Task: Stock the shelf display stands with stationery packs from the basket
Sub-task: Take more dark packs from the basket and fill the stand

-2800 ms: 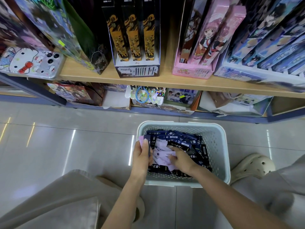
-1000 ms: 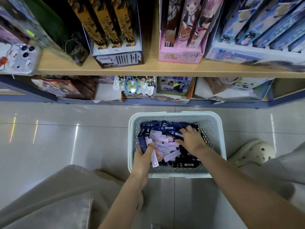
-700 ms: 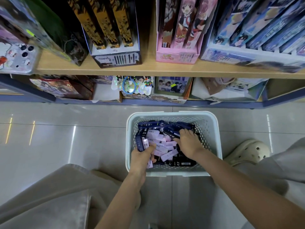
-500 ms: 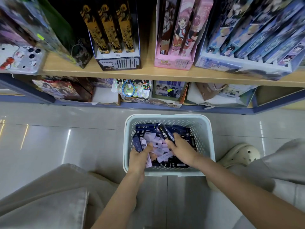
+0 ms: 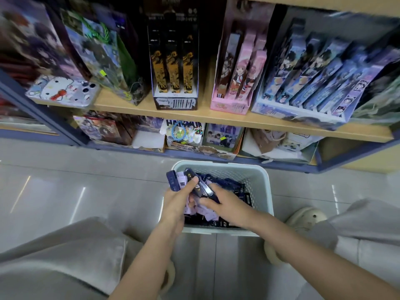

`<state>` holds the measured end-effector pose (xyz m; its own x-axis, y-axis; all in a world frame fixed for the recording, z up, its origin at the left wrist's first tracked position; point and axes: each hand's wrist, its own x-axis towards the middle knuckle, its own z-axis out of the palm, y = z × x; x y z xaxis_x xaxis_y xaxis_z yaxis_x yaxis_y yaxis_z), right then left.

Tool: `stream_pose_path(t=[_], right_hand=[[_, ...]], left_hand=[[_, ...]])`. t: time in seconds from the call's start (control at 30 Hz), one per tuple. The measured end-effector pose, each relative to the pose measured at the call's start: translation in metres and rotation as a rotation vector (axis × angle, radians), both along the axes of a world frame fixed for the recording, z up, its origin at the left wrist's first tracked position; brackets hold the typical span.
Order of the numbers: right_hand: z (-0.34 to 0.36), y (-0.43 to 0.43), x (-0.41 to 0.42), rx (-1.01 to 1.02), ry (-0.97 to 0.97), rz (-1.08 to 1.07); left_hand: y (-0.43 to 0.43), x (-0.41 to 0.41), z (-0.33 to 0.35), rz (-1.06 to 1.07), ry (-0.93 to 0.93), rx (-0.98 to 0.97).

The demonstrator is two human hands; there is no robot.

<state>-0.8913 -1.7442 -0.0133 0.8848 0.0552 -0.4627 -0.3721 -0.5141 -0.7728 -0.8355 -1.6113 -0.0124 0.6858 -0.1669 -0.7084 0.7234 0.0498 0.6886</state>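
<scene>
Basket point(image 5: 268, 187) of pale perforated plastic stands on the tiled floor point(image 5: 65, 187) and is the reference for every position below. It holds a loose heap of stationery packs point(image 5: 231, 186), with dark navy ones towards its far side and lilac packs point(image 5: 208, 214) towards its near side.

The left hand point(image 5: 174, 199) is over the basket's left rim. Its fingers are curled round a fanned bundle point(image 5: 173, 180) made up of a navy pack and a lilac pack, and the thumb lies across the front. The bundle stands upright above the basket's far left corner.

The right hand point(image 5: 227, 205) is over the basket's middle, just right of the left hand. Its thumb and forefinger pinch the near end of a glossy black pack point(image 5: 204, 189). This pack slants up and away, and its far end lies against the bundle by the left thumb. Motion blur hides the exact finger contact.

Beyond and above the basket, a wooden shelf point(image 5: 203, 115) carries three display stands side by side: a black stand point(image 5: 175, 102) with orange-printed packs, a pink stand point(image 5: 229, 107) and a blue stand point(image 5: 292, 114). A cream shoe point(image 5: 307, 217) lies just right of the basket.
</scene>
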Motion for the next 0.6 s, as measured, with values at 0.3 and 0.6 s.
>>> stream_pose_path(t=[0.3,0.6], right_hand=[[0.04,-0.01,-0.002,-0.097,-0.145,-0.158],[0.125,0.01,0.022,0.056,-0.305,-0.101]], left_hand=[[0.023,0.035,0.056,0.135,-0.101,-0.106],[0.041,0.062,0.128,0.041,-0.317,-0.064]])
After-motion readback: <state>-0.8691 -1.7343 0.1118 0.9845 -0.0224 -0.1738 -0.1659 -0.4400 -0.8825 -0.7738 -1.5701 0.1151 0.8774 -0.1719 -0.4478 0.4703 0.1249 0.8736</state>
